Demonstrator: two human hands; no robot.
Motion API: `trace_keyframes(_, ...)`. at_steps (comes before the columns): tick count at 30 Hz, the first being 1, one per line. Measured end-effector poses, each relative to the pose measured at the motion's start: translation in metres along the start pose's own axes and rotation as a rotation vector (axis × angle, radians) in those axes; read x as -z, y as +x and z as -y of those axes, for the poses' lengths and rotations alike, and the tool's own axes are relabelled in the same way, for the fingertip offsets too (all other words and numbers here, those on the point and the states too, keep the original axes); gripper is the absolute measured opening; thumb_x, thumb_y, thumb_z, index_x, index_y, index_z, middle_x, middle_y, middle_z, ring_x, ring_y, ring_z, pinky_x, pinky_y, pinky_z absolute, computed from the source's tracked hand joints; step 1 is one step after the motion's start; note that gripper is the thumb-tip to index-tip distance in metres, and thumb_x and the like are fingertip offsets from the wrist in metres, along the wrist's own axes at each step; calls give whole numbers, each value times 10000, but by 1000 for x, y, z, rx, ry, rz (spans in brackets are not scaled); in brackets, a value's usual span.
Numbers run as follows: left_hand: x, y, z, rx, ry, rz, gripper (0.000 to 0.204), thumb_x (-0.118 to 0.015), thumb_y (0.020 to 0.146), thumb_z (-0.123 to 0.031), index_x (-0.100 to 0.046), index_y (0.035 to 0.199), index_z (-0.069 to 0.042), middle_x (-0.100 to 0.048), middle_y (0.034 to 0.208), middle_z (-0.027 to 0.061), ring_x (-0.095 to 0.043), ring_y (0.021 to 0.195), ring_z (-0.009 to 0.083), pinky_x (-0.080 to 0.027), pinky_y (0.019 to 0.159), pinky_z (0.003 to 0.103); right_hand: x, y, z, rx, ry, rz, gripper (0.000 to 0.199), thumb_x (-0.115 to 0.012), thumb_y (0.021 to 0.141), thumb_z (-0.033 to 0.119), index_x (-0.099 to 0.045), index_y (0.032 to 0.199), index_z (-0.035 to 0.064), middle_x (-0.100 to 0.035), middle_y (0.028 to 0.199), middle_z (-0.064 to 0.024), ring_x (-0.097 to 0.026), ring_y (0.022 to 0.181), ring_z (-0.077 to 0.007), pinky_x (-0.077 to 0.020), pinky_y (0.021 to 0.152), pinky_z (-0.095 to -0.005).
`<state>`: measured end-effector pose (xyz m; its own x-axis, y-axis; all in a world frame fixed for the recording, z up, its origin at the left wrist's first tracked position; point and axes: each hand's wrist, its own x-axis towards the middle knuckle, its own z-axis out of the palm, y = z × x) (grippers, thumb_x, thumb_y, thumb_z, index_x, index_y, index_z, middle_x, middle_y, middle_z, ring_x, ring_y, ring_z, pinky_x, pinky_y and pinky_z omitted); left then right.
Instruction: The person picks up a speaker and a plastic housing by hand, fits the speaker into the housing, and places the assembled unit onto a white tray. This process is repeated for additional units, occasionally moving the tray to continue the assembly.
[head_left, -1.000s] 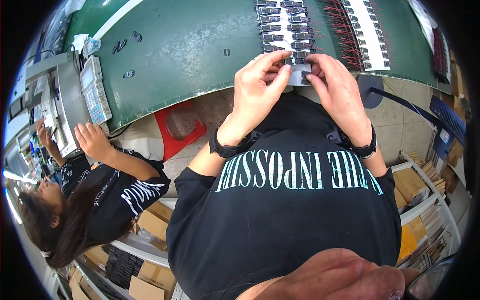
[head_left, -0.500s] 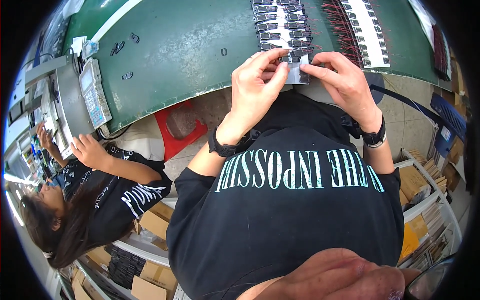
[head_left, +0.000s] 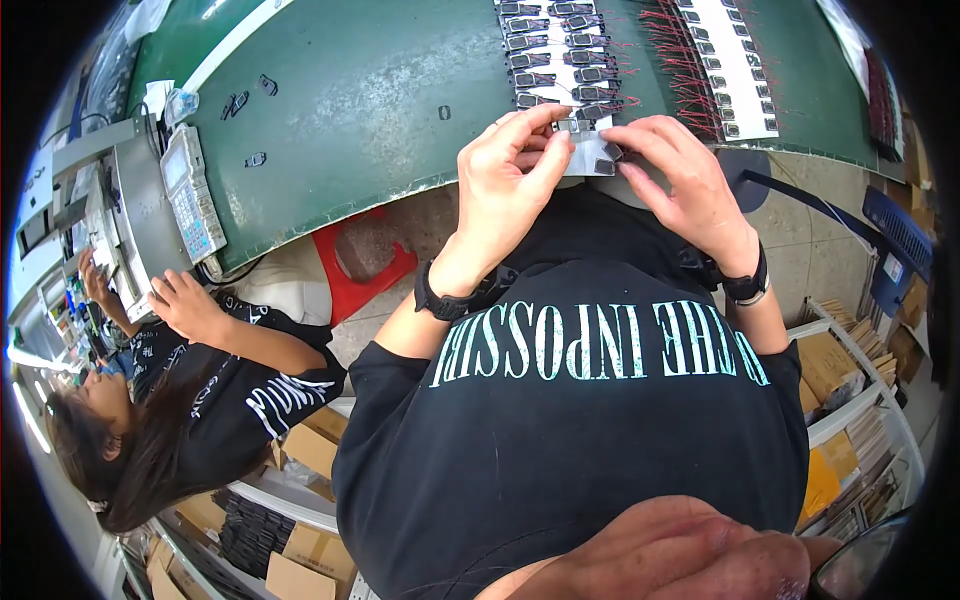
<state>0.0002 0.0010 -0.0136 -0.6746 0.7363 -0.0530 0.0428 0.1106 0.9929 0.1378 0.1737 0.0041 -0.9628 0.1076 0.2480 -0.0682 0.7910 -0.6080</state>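
Observation:
A white strip (head_left: 583,152) lies at the table's near edge, carrying two columns of small black modules (head_left: 592,75) with thin red wires. My left hand (head_left: 512,172) is closed at the strip's left side, thumb and forefinger pinching a small dark part with a pale square face (head_left: 574,125). My right hand (head_left: 690,178) is at the strip's right side. Between its forefinger and thumb sits a small black rectangular piece (head_left: 613,152), tilted. Another black rectangular piece (head_left: 604,168) lies on the strip's near end. Fingers partly hide the left-hand part.
A second white strip (head_left: 742,75) of wired modules lies to the right. Loose black parts (head_left: 236,104) are scattered on the green table (head_left: 370,110) at left. A keypad device (head_left: 190,190) stands at the left edge. A co-worker (head_left: 230,370) works at left. A red stool (head_left: 365,262) is below.
My right thumb and forefinger have moved down onto a black piece, which now sits tilted at the strip's right edge. The strip has shifted slightly toward me. My left hand keeps its pinch.

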Motion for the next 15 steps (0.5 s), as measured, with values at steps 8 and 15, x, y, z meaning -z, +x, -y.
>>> trace_keyframes(8, 2, 0, 0, -7, 11, 2, 268, -644, 955, -15, -642, 1211, 64, -688, 1081, 110, -717, 934, 165, -596, 830, 272, -8, -2, 16, -341, 21, -79, 181, -713, 854, 10, -647, 1023, 1, -620, 971, -111, -643, 928, -199, -511, 824, -313)
trace_keyframes(15, 5, 2, 3, 31, -128, 22, 307, -652, 948, -2, -632, 1250, 51, -691, 1124, 106, -708, 968, 163, -580, 870, 271, 4, 8, 19, -507, 583, -303, 118, -688, 904, 15, -667, 1020, 12, -647, 1009, -18, -609, 956, -87, -478, 867, -226)
